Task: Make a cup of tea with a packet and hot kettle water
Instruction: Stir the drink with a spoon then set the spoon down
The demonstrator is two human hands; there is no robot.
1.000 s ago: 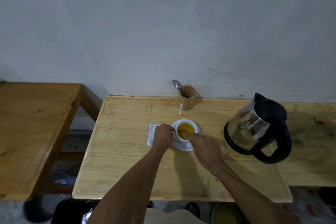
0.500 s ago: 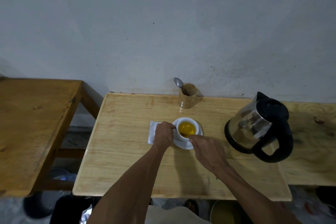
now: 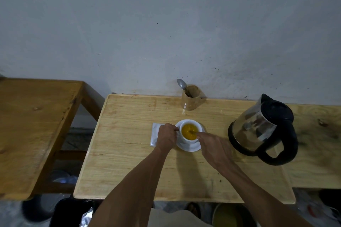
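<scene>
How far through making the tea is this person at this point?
Mostly done: the cup on its saucer holds amber tea, the kettle is set down, and the packet lies flat. In hand: the left hand steadies the cup while the right hand stirs. Left: finish stirring.

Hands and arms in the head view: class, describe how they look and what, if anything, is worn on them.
Both arms are bare from the bottom edge of the picture to the hands, with no sleeves in view. The left hand and the right hand wear no gloves. No watch, bracelet or ring can be made out. The forearms are lean, with visible tendon and muscle lines.
</scene>
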